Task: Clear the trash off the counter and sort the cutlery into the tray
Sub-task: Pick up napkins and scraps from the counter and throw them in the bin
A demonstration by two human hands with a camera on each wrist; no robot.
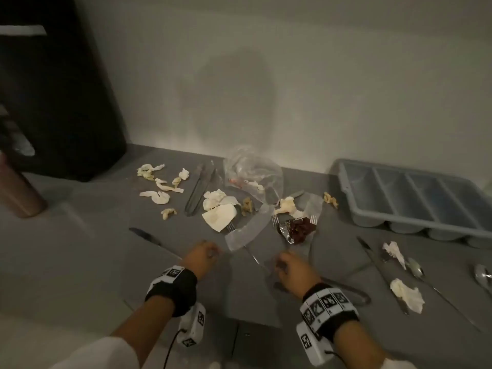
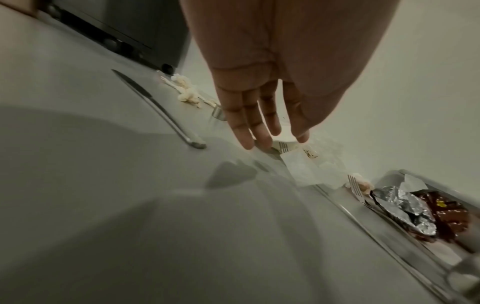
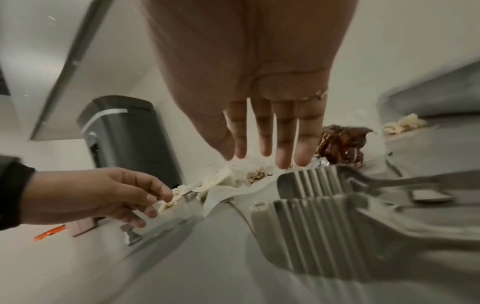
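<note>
Both hands hover low over the grey counter (image 1: 80, 249) and hold nothing. My left hand (image 1: 213, 253) (image 2: 274, 143) has relaxed fingers, just above a fork (image 2: 281, 147) half hidden under a white napkin (image 1: 219, 215). A knife (image 1: 149, 238) (image 2: 158, 109) lies to its left. The straight fingers of my right hand (image 1: 279, 262) (image 3: 259, 158) are spread over ridged tongs (image 1: 354, 294) (image 3: 311, 185). Ahead of it lie two forks (image 1: 275, 222) and a brown foil wrapper (image 1: 300, 229) (image 3: 340, 144). The grey cutlery tray (image 1: 415, 198) stands at the right.
Torn paper scraps (image 1: 159, 187), a clear plastic bag (image 1: 253, 174) and a plastic strip (image 1: 247, 233) litter the middle. Second tongs (image 1: 197, 193) lie further back. Spoons (image 1: 415, 267) and tissues (image 1: 407, 294) lie at the right. A black bin (image 1: 61, 102) and a brown cylinder (image 1: 18, 187) stand at the left.
</note>
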